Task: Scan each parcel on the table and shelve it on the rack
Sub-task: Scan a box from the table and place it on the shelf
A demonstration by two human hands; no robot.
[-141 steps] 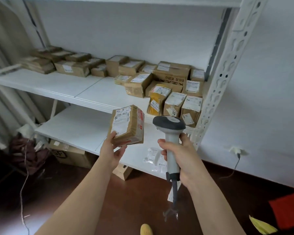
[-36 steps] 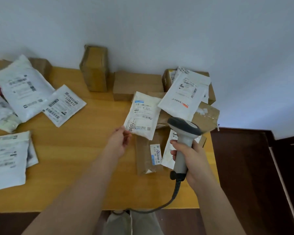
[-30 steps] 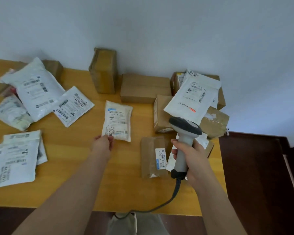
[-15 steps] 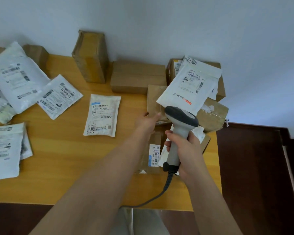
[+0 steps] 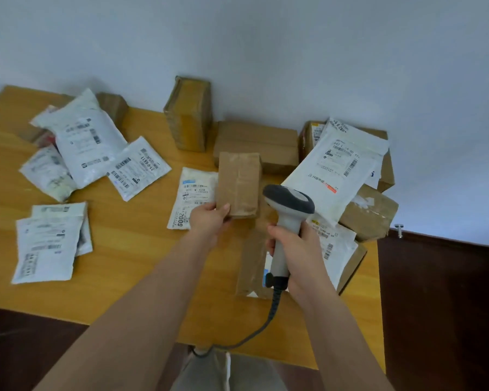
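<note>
Left hand (image 5: 209,218) grips a brown cardboard parcel (image 5: 239,184) by its near edge, label side hidden. Right hand (image 5: 297,249) holds the scanner (image 5: 287,218), covering the parcels beneath; their labels are partly unreadable.

Single view, taken from a wide-angle camera worn on the person's head. It looks forward and steeply down across the wooden counter (image 5: 130,266), with the pale wall (image 5: 237,46) closing the top of the frame and dark floor (image 5: 441,306) showing past the counter's right and near edges. The camera stands close: both forearms enter from the bottom edge, and the hands, the left hand (image 5: 209,218) and the right hand (image 5: 297,249), sit near mid-frame. Straight edges bow toward the borders, as a wide lens gives. No second view overlaps it.
</note>
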